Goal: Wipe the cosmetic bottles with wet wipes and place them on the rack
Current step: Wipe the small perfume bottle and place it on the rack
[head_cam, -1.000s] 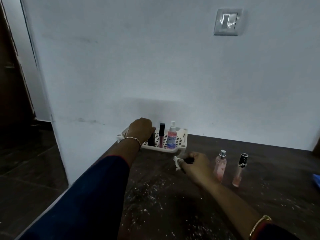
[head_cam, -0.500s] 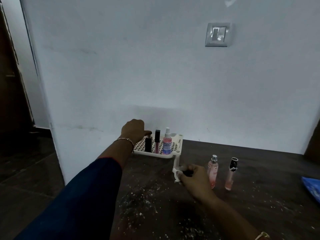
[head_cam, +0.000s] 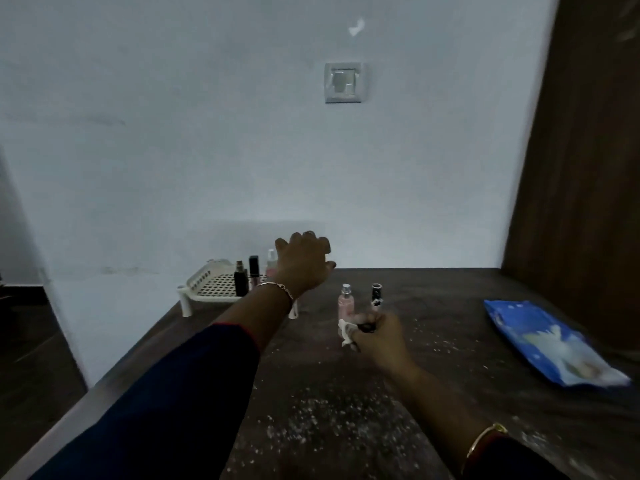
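Bottles stand on the tabletop (head_cam: 450,299), pink spray bottle (head_cam: 345,303) beside black-capped bottle (head_cam: 376,297), just beyond the right hand (head_cam: 377,332), whose fingers clamp a wet wipe (head_cam: 346,329). The left hand (head_cam: 303,265) has lifted off the black bottle (head_cam: 240,282) in the rack (head_cam: 214,287), fingers loosely apart, empty. Labels are too blurred to read.

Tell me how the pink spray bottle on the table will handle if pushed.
The pink spray bottle is tall, narrow and upright, so it probably tips easily. It looks round, so it likely rolls once down. The black-capped bottle stands close and might get knocked.
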Action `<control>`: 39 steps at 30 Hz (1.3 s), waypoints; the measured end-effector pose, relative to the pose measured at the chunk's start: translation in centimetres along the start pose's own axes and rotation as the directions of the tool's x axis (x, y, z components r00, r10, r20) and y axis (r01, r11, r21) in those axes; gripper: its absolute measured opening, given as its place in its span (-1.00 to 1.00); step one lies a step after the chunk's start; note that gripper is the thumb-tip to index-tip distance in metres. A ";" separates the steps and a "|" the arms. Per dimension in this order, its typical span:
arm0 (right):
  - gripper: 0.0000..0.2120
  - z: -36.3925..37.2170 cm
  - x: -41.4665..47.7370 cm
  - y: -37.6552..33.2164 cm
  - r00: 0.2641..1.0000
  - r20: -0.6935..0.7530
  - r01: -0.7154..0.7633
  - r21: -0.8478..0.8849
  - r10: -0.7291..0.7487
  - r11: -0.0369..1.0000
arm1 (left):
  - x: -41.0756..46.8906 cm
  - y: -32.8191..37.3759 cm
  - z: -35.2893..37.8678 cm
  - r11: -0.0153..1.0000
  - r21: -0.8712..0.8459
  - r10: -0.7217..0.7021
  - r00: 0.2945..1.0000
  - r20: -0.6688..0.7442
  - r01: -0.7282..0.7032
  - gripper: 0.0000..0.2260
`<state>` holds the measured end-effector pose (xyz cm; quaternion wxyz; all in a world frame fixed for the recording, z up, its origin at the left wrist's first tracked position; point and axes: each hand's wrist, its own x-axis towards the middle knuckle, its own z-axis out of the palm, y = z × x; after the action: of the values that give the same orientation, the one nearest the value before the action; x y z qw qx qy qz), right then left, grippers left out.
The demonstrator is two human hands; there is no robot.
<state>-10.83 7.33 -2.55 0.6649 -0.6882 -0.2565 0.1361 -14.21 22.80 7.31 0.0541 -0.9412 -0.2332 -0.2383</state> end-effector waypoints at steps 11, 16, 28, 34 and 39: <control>-0.89 -8.1 -0.1 1.2 0.988 -0.123 -0.083 0.116 0.097 0.990 | 1.0 7.7 3.9 0.997 -0.024 0.073 0.994 0.076 -0.072 -0.76; -0.88 -9.9 0.1 1.4 0.986 -0.133 -0.084 0.151 0.105 0.985 | 1.7 7.9 5.2 0.997 -0.070 0.043 0.989 0.141 -0.033 -0.73; -0.91 -9.9 -1.8 -0.5 0.984 -0.126 -0.104 0.180 0.128 0.978 | -1.8 7.5 0.9 0.981 -0.184 0.065 0.996 0.055 -0.054 -0.74; -0.87 -9.3 -4.4 -1.2 0.982 -0.098 -0.132 0.256 0.161 0.958 | -7.8 5.8 -3.0 0.991 -0.079 0.115 0.991 0.073 -0.110 -0.68; -0.89 -7.8 -6.5 -2.3 0.987 -0.035 -0.143 0.278 0.158 0.950 | -12.2 4.2 -3.9 0.988 -0.118 0.104 0.991 0.082 -0.094 -0.70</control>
<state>-12.54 -2.74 -0.66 0.7487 -0.6103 -0.1630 0.2011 -23.39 13.23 5.02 0.0017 -0.9628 -0.1741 -0.2064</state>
